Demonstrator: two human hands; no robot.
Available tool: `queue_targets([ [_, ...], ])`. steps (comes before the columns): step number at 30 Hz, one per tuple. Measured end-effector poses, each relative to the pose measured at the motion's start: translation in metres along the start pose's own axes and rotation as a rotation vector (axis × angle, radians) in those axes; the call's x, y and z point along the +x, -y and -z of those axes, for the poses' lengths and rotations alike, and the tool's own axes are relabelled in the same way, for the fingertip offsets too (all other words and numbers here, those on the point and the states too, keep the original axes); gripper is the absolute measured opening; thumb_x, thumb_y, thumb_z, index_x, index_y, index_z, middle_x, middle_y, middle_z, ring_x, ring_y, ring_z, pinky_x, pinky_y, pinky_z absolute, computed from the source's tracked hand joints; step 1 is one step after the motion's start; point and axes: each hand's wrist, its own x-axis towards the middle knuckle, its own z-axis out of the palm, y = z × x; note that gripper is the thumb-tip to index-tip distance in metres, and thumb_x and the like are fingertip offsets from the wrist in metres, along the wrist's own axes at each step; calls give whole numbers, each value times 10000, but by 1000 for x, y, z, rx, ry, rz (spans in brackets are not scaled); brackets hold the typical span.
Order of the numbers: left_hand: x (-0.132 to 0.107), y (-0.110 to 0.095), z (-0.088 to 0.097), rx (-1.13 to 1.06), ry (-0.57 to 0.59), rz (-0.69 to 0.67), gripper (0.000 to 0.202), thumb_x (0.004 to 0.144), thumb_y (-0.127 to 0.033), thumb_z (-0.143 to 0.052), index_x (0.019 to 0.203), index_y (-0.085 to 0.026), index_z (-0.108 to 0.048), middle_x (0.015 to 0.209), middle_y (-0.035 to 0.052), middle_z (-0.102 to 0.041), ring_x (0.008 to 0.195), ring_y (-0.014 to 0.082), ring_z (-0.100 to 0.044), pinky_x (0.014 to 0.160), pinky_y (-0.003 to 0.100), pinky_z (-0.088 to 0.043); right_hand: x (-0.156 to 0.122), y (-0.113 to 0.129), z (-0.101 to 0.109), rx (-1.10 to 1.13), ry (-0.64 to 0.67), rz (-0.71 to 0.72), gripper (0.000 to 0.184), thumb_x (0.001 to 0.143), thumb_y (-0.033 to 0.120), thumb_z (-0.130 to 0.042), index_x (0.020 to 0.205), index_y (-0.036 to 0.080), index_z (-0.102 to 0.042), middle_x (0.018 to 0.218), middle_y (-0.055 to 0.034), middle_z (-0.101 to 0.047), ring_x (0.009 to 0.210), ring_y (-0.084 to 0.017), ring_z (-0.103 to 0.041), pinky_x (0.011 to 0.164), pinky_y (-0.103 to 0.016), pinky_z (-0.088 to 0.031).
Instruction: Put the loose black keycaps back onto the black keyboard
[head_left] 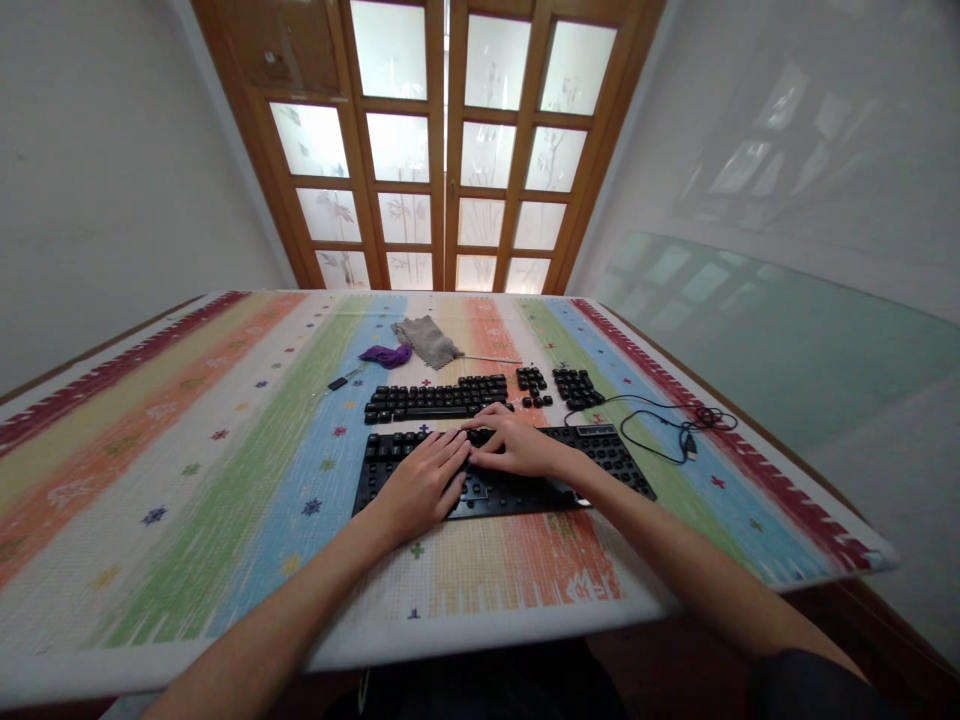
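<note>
A black keyboard (517,497) lies near the table's front edge. Keycaps sit along the left of its top row, while much of the rest shows bare switch positions. My left hand (429,475) rests over its left half, fingers stretched out together. From the right, my right hand (517,443) reaches across the upper middle, its thumb and forefinger apart beside my left fingertips. Whatever lies right under the fingertips is hidden. Just behind the keyboard, loose black keycaps (442,397) are laid out in rows, with smaller groups of keycaps (576,388) to the right.
Behind the keycaps lie a grey cloth (427,342), a purple cloth (385,356), a thin rod (491,359) and a small black object (337,383). A coiled cable (705,418) spreads rightward. The striped tablecloth (262,470) covers the table, which meets the wall on the right.
</note>
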Motion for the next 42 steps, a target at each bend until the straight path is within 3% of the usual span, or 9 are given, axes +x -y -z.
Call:
queue_targets([
  [3,0,1,1,0,32,15,429,1003,-235,-405,1402,-109,-499,1446,154,-541,1406,261,-440,1158,493,-380,2,-11,4,100,-38,-29,193,896,333,-672,813,231,-814,1184,-94,-715,1112,-233,-596,997,-439,-469],
  [7,-1,2,1,-8,70,33,457,1024,-274,-385,1460,-148,-441,1507,126,-476,1439,245,-388,1181,483,-348,15,-34,11,284,-231,-160,239,893,313,-646,744,191,-787,951,-69,-775,886,-190,-700,832,-323,-538],
  [11,-1,3,2,-18,115,50,474,1042,-318,-365,1484,-149,-411,1543,116,-424,1455,237,-357,1202,466,-312,35,-55,14,86,-351,-343,158,863,232,-658,799,170,-789,821,-49,-778,762,-175,-707,735,-266,-535],
  [21,2,-1,10,-35,172,60,563,1061,-485,-309,1485,-126,-401,1527,137,-442,1450,246,-364,1206,452,-293,84,-88,13,-120,-241,-420,181,851,124,-650,955,171,-789,1028,-86,-773,1010,-218,-691,938,-324,-496],
  [30,2,-2,10,-29,182,71,541,1064,-470,-307,1456,-124,-444,1536,128,-433,1451,243,-365,1206,445,-289,100,-101,8,-150,-89,-486,184,884,197,-647,981,167,-801,1004,-87,-782,937,-221,-715,836,-274,-518],
  [42,2,-2,9,-65,186,85,548,1058,-482,-319,1469,-137,-429,1549,117,-415,1463,236,-342,1215,449,-263,107,-106,5,-137,-72,-428,155,887,164,-665,986,162,-784,979,-71,-783,876,-178,-710,772,-227,-494],
])
